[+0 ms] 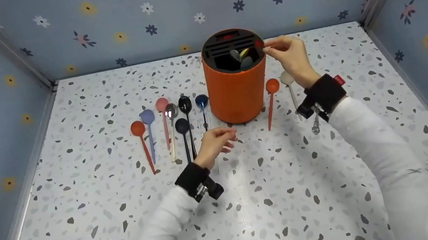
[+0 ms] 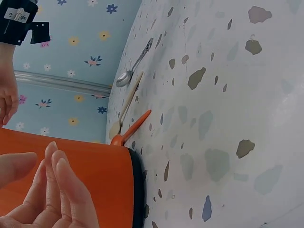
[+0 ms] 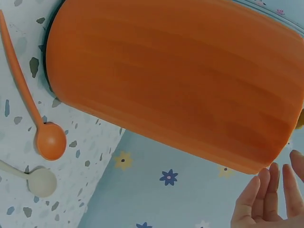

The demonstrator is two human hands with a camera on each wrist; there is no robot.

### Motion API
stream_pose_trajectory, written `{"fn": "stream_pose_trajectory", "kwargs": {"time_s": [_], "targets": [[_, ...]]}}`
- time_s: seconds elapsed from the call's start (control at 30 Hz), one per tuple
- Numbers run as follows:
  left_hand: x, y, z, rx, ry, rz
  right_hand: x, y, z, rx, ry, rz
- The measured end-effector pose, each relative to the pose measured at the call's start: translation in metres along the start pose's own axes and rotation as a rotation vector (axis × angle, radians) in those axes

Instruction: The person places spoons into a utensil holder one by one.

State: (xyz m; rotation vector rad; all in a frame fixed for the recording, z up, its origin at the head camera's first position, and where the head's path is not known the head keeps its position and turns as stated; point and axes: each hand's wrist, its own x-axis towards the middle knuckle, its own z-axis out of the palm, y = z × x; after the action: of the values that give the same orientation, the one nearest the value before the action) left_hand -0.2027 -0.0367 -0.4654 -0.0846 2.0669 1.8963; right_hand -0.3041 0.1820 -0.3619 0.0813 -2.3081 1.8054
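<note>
An orange cylindrical holder with a black slotted top stands upright, several spoon heads showing in its large opening. My right hand is at the holder's right rim, fingertips beside a red piece in the top. The right wrist view shows that hand with slightly bent fingers and nothing visible in them. My left hand hovers in front of the holder's base, fingers loosely bent and holding nothing; in the left wrist view its thumb and fingers are apart, in front of the orange wall.
Left of the holder lie several spoons, among them an orange one, a pink one and a black one. To its right are an orange spoon, a cream spoon and a metal handle. Flowered walls surround the speckled table.
</note>
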Motion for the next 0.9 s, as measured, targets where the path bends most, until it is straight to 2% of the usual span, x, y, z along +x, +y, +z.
{"fn": "stream_pose_trajectory", "kwargs": {"time_s": [0.27,0.5,0.9], "targets": [[0.001,-0.007,0.0,0.005,-0.005,-0.016,-0.002,0.019,-0.014,0.038,0.006,0.018],[-0.001,-0.009,0.001,-0.006,-0.016,-0.022,-0.007,0.038,-0.029,0.03,-0.03,0.047],[-0.005,-0.013,-0.003,0.013,-0.039,-0.029,-0.011,0.07,-0.065,-0.014,-0.033,0.213]]}}
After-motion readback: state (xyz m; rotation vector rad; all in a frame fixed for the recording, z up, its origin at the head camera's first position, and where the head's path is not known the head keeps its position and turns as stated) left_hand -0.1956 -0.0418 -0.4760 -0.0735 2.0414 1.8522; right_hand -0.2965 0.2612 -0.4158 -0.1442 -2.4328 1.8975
